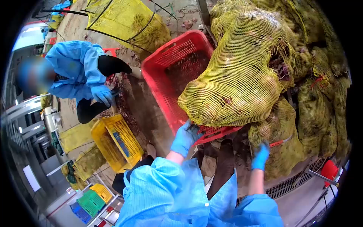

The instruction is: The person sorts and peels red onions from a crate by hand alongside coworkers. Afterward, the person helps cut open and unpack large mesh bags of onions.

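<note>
A large yellow mesh sack (234, 72), full of round purplish produce, lies over the side of a red plastic crate (162, 72). The sack is torn on its right side, where dark purple leafy bits show. My left hand (183, 140), in a blue glove, is closed at the sack's lower end beside the crate's near rim; its fingertips are partly hidden. My right hand (260, 157), gloved too and slightly blurred, is closed on what looks like a red-handled knife (277, 143) with a thin pale blade. It is in front of another filled sack (280, 159).
Several filled mesh sacks (321, 113) are piled at right. A co-worker (77, 68) in blue crouches at left by a yellow crate (117, 142). A yellow net on a dark frame (113, 19) stands behind. Purplish scraps (126, 100) litter the floor.
</note>
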Tool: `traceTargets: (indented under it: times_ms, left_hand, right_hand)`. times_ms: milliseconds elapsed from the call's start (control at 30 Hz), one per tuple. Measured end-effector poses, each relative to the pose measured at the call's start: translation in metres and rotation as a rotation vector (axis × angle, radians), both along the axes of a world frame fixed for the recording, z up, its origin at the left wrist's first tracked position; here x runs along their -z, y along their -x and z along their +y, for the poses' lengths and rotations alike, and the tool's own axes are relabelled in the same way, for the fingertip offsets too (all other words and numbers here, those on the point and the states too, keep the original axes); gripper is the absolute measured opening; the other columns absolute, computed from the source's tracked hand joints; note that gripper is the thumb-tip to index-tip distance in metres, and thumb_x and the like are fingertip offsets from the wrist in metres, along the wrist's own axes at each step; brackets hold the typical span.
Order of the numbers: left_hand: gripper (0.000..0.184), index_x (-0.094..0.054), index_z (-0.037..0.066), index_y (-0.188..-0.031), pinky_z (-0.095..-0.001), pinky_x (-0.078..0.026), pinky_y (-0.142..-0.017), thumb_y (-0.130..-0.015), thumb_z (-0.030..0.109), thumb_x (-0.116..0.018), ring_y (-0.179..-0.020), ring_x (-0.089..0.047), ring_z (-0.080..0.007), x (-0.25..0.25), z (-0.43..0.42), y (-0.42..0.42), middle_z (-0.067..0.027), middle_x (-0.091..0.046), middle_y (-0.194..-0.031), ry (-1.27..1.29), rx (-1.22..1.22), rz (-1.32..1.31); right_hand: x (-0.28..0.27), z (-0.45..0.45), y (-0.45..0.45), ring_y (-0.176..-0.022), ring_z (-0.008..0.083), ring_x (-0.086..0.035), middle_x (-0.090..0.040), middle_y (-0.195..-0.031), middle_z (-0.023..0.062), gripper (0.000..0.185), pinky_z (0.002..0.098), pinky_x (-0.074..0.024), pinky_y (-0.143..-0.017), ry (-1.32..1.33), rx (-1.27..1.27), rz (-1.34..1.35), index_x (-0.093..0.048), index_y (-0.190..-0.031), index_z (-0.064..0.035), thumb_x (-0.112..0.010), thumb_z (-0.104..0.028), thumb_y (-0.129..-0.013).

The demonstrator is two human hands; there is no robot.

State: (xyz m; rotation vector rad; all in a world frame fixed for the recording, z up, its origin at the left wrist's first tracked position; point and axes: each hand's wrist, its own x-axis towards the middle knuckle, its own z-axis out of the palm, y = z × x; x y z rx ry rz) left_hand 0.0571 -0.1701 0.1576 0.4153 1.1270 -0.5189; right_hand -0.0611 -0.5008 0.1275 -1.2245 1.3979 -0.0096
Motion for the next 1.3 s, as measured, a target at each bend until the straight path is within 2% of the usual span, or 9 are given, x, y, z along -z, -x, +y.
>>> traceTargets:
  times_ms: [167,433,533,633,700,800,900,1133,1300]
  left_hand:
    - [0.031,-0.049,0.013,-0.118,-0.0610,-0.026,-0.099,-0.090,0.027,-0.045,-0.116,-0.043,-0.0320,0.012,-0.017,0.017,-0.0092,-0.049,-0.122,-0.078,-0.043,-0.119]
    - [0.045,-0.036,0.015,-0.130,-0.0572,-0.037,-0.096,-0.087,0.008,-0.048,-0.112,-0.049,-0.0309,-0.002,-0.037,0.036,-0.0125,-0.050,-0.120,-0.238,-0.057,-0.160]
    - [0.040,-0.039,0.015,-0.125,-0.0526,-0.043,-0.091,-0.087,0.006,-0.048,-0.109,-0.051,-0.0276,0.008,-0.042,0.039,-0.0105,-0.052,-0.118,-0.245,-0.037,-0.149]
    - [0.029,-0.044,0.014,-0.116,-0.0458,-0.047,-0.083,-0.088,0.009,-0.049,-0.105,-0.054,-0.0249,0.029,-0.047,0.041,-0.0070,-0.056,-0.112,-0.287,-0.047,-0.126]
    - [0.020,-0.049,0.015,-0.110,-0.0427,-0.046,-0.083,-0.090,0.013,-0.048,-0.103,-0.055,-0.0241,0.056,-0.041,0.052,-0.0037,-0.059,-0.105,-0.249,0.130,-0.055]
    - [0.015,-0.052,0.015,-0.104,-0.0384,-0.046,-0.078,-0.091,0.020,-0.047,-0.093,-0.056,-0.0206,0.050,-0.040,0.066,-0.0009,-0.060,-0.098,-0.092,-0.032,-0.069]
    - [0.016,-0.051,0.014,-0.104,-0.0331,-0.046,-0.071,-0.091,0.023,-0.047,-0.084,-0.055,-0.0175,0.035,-0.047,0.067,0.0005,-0.058,-0.091,0.008,-0.148,0.001]
    - [0.008,-0.046,0.011,-0.097,-0.0188,-0.036,-0.054,-0.093,0.018,-0.044,-0.061,-0.043,-0.0062,0.020,-0.047,0.073,0.0007,-0.052,-0.078,-0.041,-0.144,-0.144]
    - [0.020,-0.049,0.012,-0.110,-0.0195,-0.038,-0.059,-0.091,0.016,-0.047,-0.077,-0.050,-0.0066,0.034,-0.054,0.081,0.0031,-0.053,-0.090,0.038,-0.214,-0.188]
  right_hand:
    - [0.063,-0.135,0.024,-0.124,0.0262,-0.034,-0.032,-0.139,0.0144,0.079,0.0397,-0.0301,-0.100,0.262,0.163,0.273,-0.027,-0.138,-0.0026,-0.061,-0.044,-0.080]
    - [0.174,-0.219,0.044,-0.085,0.0275,-0.057,-0.059,-0.104,0.0154,0.054,0.0400,-0.0454,-0.074,0.357,-0.024,0.311,-0.047,-0.118,0.0056,-0.063,-0.030,-0.082]
    - [0.161,-0.214,0.032,-0.045,0.0193,-0.047,-0.059,-0.064,0.0102,0.025,0.0363,-0.0363,-0.043,0.392,0.179,0.396,-0.058,-0.085,0.0029,-0.053,-0.022,-0.086]
    - [0.091,-0.178,0.013,-0.049,0.0158,-0.045,-0.056,-0.067,0.0071,0.024,0.0316,-0.0332,-0.044,0.232,0.210,0.409,-0.056,-0.099,0.0021,-0.046,-0.017,-0.089]
    - [0.027,-0.120,0.007,-0.072,0.0144,-0.052,-0.058,-0.096,0.0075,0.035,0.0313,-0.0410,-0.059,0.334,-0.145,0.067,-0.046,-0.122,-0.0011,-0.045,-0.014,-0.090]
    - [-0.056,-0.013,0.004,-0.080,0.0106,-0.051,-0.055,-0.099,0.0057,0.044,0.0253,-0.0442,-0.072,0.129,-0.455,0.030,-0.044,-0.126,-0.0016,-0.048,-0.001,-0.083]
    - [-0.117,0.065,-0.008,-0.076,0.0086,-0.050,-0.056,-0.089,0.0025,0.042,0.0250,-0.0440,-0.070,0.101,-1.210,0.022,-0.047,-0.123,-0.0018,-0.056,-0.006,-0.082]
    - [-0.122,0.114,-0.060,-0.074,0.0110,-0.052,-0.057,-0.080,0.0055,0.038,0.0274,-0.0455,-0.068,0.172,-1.446,0.335,-0.047,-0.121,-0.0013,-0.054,-0.014,-0.086]
    - [-0.103,0.132,-0.089,-0.059,0.0064,-0.042,-0.049,-0.070,-0.0013,0.030,0.0219,-0.0359,-0.052,-0.061,-1.295,0.421,-0.052,-0.114,-0.0035,-0.054,-0.018,-0.087]
